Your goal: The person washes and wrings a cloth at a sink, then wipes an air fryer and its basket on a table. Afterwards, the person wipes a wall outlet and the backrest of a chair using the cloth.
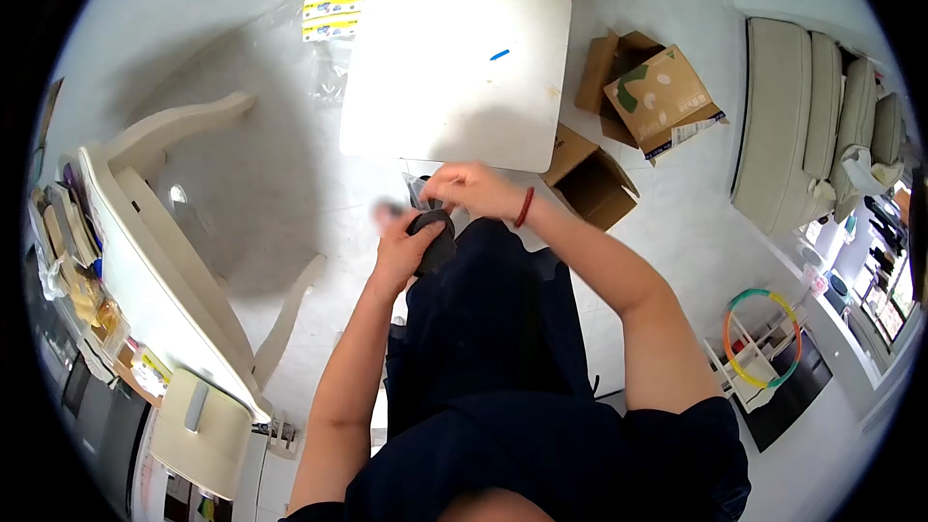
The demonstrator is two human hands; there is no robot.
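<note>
My left hand [398, 249] is wrapped around a dark grey, soft-looking item [438, 244], held low in front of my body. My right hand [471, 189], with a red band at the wrist, reaches over from the right. Its fingers are bent down at the upper end of the grey item, and what they pinch is hidden. A small piece of clear, shiny plastic [414, 184] shows beside those fingertips. Left of it, a small dark and pinkish patch is smeared by motion. Both hands are just below the near edge of a white table [425, 87].
A blue pen-like stick [499, 55] lies on the table. Yellow-and-white packs [332, 17] in clear film are at its left. Open cardboard boxes [667, 92] stand on the floor at right. A white curved-leg table [164, 271] is on my left, a sofa [773, 126] far right.
</note>
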